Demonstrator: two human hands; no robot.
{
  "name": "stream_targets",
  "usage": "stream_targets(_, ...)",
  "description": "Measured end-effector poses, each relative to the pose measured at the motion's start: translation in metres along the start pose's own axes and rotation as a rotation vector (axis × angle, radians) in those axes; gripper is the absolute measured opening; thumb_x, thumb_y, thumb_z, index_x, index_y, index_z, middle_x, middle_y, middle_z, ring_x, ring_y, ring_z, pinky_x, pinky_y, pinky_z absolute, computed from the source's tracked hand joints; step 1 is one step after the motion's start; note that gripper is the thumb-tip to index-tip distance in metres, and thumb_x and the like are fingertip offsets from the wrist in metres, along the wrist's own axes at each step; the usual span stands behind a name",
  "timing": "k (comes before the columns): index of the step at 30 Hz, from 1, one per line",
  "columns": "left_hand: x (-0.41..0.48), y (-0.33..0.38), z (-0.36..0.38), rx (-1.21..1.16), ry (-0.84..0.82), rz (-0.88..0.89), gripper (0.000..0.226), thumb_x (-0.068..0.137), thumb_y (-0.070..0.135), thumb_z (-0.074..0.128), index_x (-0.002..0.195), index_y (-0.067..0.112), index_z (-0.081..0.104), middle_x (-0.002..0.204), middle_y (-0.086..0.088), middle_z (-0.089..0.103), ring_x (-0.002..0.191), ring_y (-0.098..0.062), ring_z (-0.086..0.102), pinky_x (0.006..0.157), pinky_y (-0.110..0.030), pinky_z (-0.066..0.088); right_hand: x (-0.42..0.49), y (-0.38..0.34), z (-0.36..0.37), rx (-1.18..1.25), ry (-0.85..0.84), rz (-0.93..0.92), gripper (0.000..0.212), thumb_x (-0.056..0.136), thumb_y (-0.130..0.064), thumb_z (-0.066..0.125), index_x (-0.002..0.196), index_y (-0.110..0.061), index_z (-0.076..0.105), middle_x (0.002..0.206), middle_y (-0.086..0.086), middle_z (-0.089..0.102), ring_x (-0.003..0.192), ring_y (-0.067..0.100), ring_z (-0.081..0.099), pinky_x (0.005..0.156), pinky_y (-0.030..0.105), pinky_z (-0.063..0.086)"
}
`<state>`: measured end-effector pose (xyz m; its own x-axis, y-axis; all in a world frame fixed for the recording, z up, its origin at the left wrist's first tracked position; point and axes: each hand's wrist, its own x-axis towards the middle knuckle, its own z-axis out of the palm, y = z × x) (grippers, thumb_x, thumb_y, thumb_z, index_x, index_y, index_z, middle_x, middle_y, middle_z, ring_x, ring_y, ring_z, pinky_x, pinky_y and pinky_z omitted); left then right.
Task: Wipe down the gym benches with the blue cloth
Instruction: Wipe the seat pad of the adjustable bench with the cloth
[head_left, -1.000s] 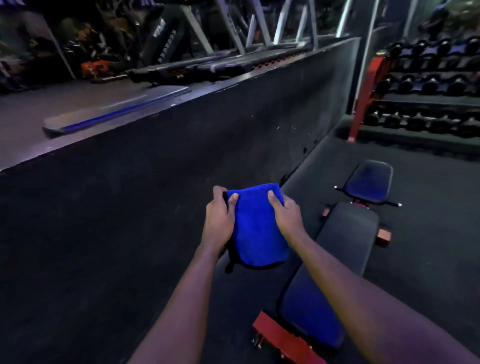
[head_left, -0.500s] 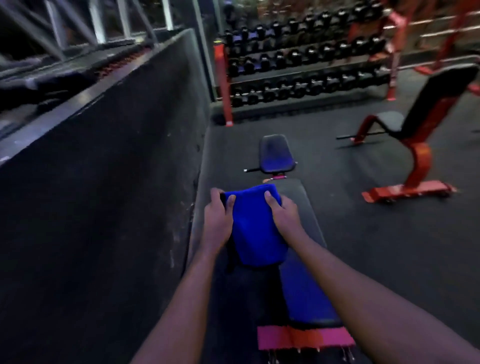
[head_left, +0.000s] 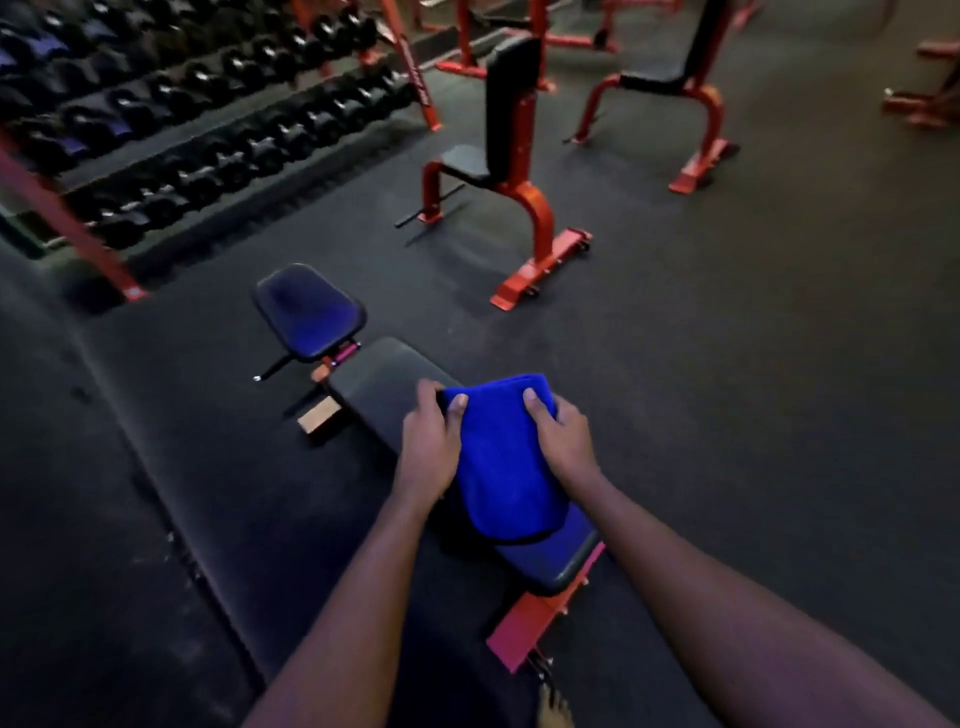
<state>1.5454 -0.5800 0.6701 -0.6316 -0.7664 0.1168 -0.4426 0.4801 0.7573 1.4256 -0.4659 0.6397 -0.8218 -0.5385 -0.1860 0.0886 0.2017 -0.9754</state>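
Plainly soft and light, the cloth (head_left: 506, 457) is folded into a thick blue pad and hangs between both hands just below centre, over the near half of the bench (head_left: 384, 387). The left hand (head_left: 428, 447) pinches its top left corner, thumb on the front and fingers curled behind. The right hand (head_left: 563, 441) grips the top right edge the same way. Its lower fold droops toward 6 o'clock, and I cannot tell whether it touches the padding. Plush fabric like this should weigh next to nothing, bunch easily and drag well on vinyl. It is probably best laid flat under one spread palm rather than held by its corners. The bench runs from 5 o'clock toward 10 o'clock, with its seat (head_left: 306, 312) tilted up at the far end. An upright bench (head_left: 506, 119) with a red frame stands at 12 o'clock and a second upright bench (head_left: 691, 67) at 1 o'clock, both well apart from the flat one. A dumbbell rack (head_left: 182, 119) fills 10 to 11 o'clock.
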Motion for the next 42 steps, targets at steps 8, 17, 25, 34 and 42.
stream_targets(8,0.015,-0.064,0.067,0.021,-0.448,0.055,0.014,0.103,0.03,0.043,0.101,0.016,0.043,0.094,-0.004,0.06,0.086,-0.018,0.058,0.071,-0.031,0.042,-0.02,0.092,-0.004,-0.15,0.338,0.223,0.033,0.091,-0.031,0.068,0.102,-0.014,0.043,0.085,-0.006,0.055,0.081,0.017,0.056,0.072,0.033,0.041)
stream_targets(17,0.011,-0.155,0.123,0.06,-0.773,0.11,0.025,0.101,0.022,0.047,0.125,0.015,0.045,0.119,-0.003,0.051,0.107,-0.017,0.05,0.088,-0.03,0.041,-0.035,0.177,0.033,-0.419,0.459,0.265,0.03,0.09,-0.009,0.064,0.093,-0.017,0.036,0.088,-0.002,0.046,0.078,0.021,0.049,0.067,0.032,0.03)
stream_targets(25,0.025,-0.243,0.194,0.075,-0.8,0.044,0.053,0.101,0.017,0.049,0.15,0.01,0.031,0.147,-0.008,0.039,0.134,-0.023,0.04,0.109,-0.035,0.035,0.025,0.267,0.067,-0.809,0.331,0.341,0.052,0.093,-0.034,0.058,0.139,-0.025,0.036,0.151,0.007,0.03,0.135,0.033,0.037,0.101,0.052,0.041)
stream_targets(34,0.035,-0.364,0.271,0.17,-0.256,0.275,0.055,0.1,0.035,0.028,0.146,0.01,0.042,0.154,-0.004,0.037,0.143,-0.017,0.028,0.122,-0.036,0.014,0.057,0.392,0.115,-1.166,0.348,0.14,0.083,0.084,-0.083,0.027,0.155,-0.041,0.019,0.166,-0.001,0.001,0.152,0.028,-0.004,0.115,0.064,0.012)
stream_targets(42,0.032,-0.393,0.299,0.2,0.102,0.432,0.053,0.097,0.032,0.03,0.139,0.005,0.05,0.144,-0.01,0.049,0.134,-0.026,0.043,0.118,-0.038,0.022,0.059,0.405,0.117,-1.274,0.407,0.093,0.082,0.082,-0.083,0.02,0.154,-0.043,0.013,0.166,0.0,-0.001,0.152,0.028,-0.004,0.115,0.062,0.011)
